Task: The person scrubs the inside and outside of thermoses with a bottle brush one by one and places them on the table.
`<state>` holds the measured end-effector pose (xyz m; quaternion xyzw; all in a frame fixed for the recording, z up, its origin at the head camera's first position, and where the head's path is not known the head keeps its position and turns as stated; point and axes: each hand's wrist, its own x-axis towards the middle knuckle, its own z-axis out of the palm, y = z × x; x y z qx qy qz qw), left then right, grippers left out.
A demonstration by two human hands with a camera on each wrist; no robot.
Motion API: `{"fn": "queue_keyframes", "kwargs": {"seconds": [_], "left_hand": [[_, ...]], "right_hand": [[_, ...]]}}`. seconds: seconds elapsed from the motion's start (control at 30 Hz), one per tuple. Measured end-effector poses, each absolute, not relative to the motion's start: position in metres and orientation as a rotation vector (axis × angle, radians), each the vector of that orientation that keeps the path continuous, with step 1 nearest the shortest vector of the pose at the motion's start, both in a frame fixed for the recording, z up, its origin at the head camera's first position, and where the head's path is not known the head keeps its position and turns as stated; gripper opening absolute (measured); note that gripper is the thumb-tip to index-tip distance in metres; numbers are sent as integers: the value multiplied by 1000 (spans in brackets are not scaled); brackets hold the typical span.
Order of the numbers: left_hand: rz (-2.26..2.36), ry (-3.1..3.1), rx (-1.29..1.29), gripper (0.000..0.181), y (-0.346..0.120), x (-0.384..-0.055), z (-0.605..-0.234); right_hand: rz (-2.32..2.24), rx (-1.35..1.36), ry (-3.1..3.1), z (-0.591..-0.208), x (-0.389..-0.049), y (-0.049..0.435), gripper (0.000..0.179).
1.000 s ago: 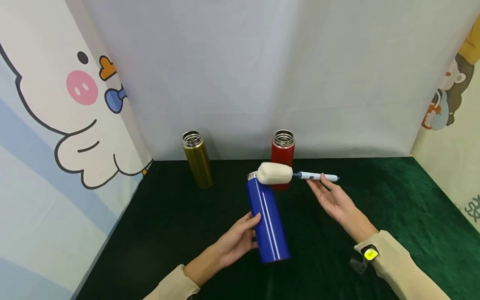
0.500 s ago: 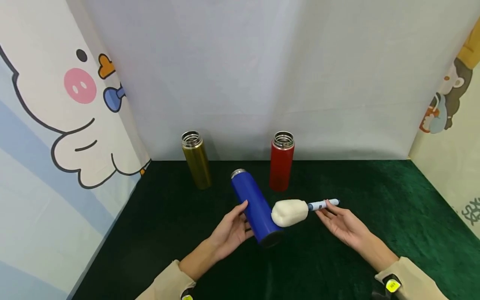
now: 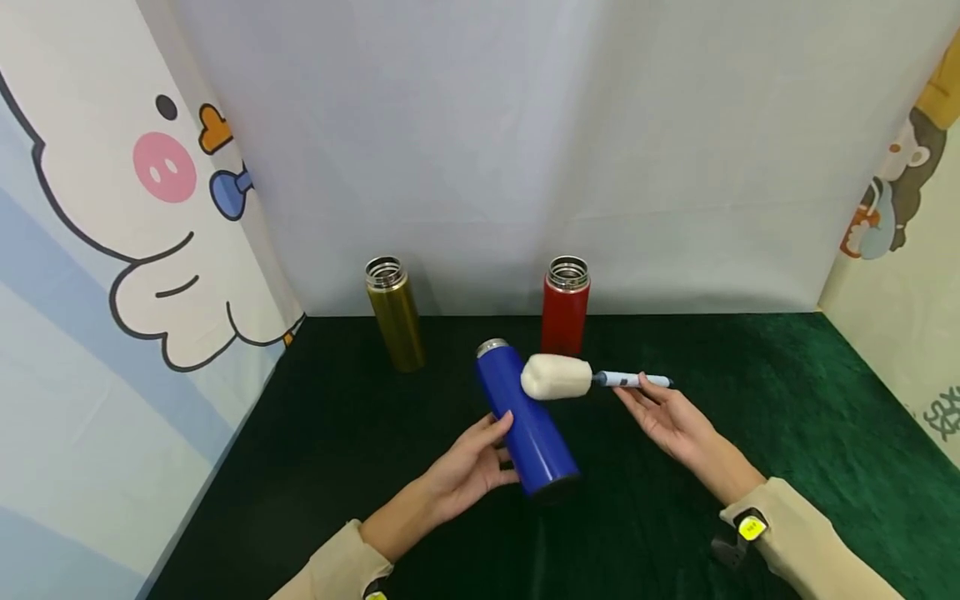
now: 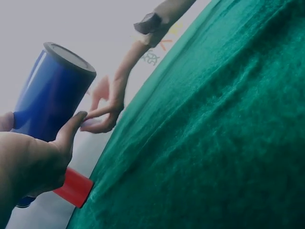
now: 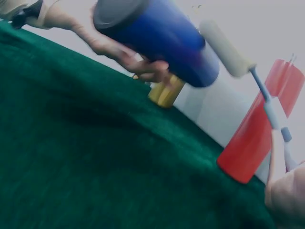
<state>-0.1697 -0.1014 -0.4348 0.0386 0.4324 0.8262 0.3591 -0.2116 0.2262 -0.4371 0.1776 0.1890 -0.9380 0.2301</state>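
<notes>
A blue metal bottle (image 3: 534,446) is tilted above the dark green cloth, its steel mouth leaning up and left. My left hand (image 3: 468,471) grips it from the left side, thumb across the front; in the left wrist view its flat base (image 4: 71,57) faces up toward the camera. With fingertips and thumb, my right hand (image 3: 671,421) pinches the white and blue handle (image 3: 633,380) of a bottle brush. The brush's thick cream sponge head (image 3: 557,377) points left and overlaps the bottle's upper side. In the right wrist view the sponge (image 5: 226,47) lies alongside the blue bottle (image 5: 167,38).
An uncapped gold bottle (image 3: 397,325) stands upright at the back left. Behind the sponge stands an uncapped red bottle (image 3: 564,321), its lower part hidden. A pale curtain (image 3: 480,167) closes off the back, and printed panels flank both sides of the green cloth (image 3: 750,400).
The sponge went down along the blue bottle toward its base, then back up toward the mouth. The bottle first tilted further left, then swung partly back in my left hand.
</notes>
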Motion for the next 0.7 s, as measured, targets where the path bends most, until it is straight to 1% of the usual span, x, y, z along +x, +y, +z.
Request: {"fn": "queue_keyframes", "kwargs": {"seconds": [0.13,0.2,0.23,0.3,0.43,0.5,0.57,0.7], "left_hand": [[2103,1151,127,64,-101,-167,-435],[2096,1153,121,63,-101,-166,-436],[2090,1158,120,63,-101,-167,-436],[2079,1164,118,64,-102,-168,-435],[2097,1204,118,67,-103,-174,-434],[2127,1212,102,68,-104,-177,-435],[2161,1202,78,69,-104,-180,-436],[2199,1195,55,73,-103,-184,-439]], "right_hand": [[-2645,552,405,-430,-221,219,61],[-2653,569,375,-429,-222,217,68],[-2650,569,383,-429,-222,217,68],[-2628,556,425,-431,-219,218,61],[-2557,467,524,-438,-204,225,32],[-2532,413,543,-441,-197,231,21],[-2508,371,546,-443,-191,237,16],[-2455,304,572,-446,-188,248,23]]}}
